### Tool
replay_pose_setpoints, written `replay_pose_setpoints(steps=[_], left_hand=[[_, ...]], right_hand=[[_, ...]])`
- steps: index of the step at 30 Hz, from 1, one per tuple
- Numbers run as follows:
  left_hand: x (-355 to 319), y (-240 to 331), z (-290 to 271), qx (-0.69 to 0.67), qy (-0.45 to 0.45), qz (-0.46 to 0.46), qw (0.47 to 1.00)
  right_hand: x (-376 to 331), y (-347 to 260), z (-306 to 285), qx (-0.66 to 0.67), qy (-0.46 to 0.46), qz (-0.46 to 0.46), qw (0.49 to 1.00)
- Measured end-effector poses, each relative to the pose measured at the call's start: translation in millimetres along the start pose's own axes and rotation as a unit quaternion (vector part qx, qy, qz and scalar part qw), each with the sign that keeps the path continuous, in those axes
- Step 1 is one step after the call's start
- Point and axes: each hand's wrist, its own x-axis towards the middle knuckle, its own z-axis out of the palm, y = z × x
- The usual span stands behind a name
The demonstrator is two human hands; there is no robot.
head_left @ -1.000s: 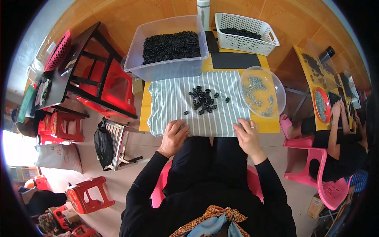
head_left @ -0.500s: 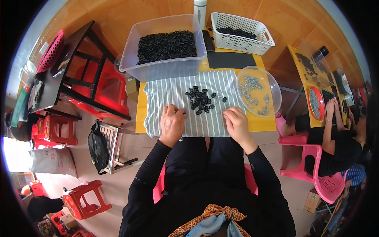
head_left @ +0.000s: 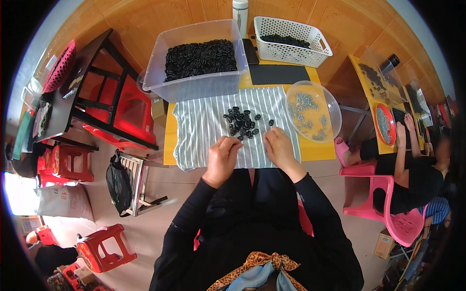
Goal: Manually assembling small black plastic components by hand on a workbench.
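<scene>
A loose pile of small black oval pieces [head_left: 239,122] lies on a grey-and-white striped cloth [head_left: 194,126] at the table's middle. Just below the pile, my left hand [head_left: 223,156] is closed in a pinch, its fingertips at a black oval piece [head_left: 240,138]; the fingers partly hide what they grip. My right hand [head_left: 280,149] is closed too, thumb and fingers pressed together. Whatever it may hold is too small to make out. Two stray black pieces lie between the pile and that hand. Beyond it stands a clear round tub [head_left: 336,119] with small silvery metal parts [head_left: 306,102].
A big clear bin [head_left: 194,89] of black pieces stands back left on the yellow table [head_left: 315,150]. Behind are a white perforated basket [head_left: 291,53], a black flat sheet [head_left: 279,74] and a white bottle [head_left: 240,17]. A person [head_left: 412,169] works at the right-hand table.
Both hands have come closer together, the left moving right and the right moving left, towards the pile's near edge. The whole view has shifted slightly.
</scene>
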Motion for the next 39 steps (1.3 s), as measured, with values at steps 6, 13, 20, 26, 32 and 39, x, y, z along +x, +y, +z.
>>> replay_pose_setpoints(steps=[6, 13, 20, 26, 32, 39], left_hand=[[-8.6, 12.1, 31.8, -0.348, -0.037, -0.219, 0.911], [-19.9, 21.3, 33.1, -0.434, -0.084, -0.271, 0.855], [-21.9, 26.6, 31.3, -0.439, -0.079, -0.283, 0.849], [-21.8, 30.2, 26.5, -0.438, -0.073, -0.295, 0.846], [-23.2, 29.9, 25.9, -0.443, -0.062, -0.312, 0.838], [-27.7, 28.9, 31.1, -0.432, -0.036, -0.311, 0.845]], right_hand=[[-7.4, -19.1, -16.9, 0.406, -0.036, 0.247, 0.879], [-10.8, -36.4, -33.3, 0.442, -0.066, 0.191, 0.874], [-11.7, -44.4, -35.4, 0.409, -0.064, 0.175, 0.893], [-9.8, -51.8, -37.7, 0.39, -0.049, 0.157, 0.906], [-8.9, -52.0, -38.3, 0.372, -0.052, 0.126, 0.918], [-5.7, -53.2, -36.2, 0.322, -0.038, 0.061, 0.944]])
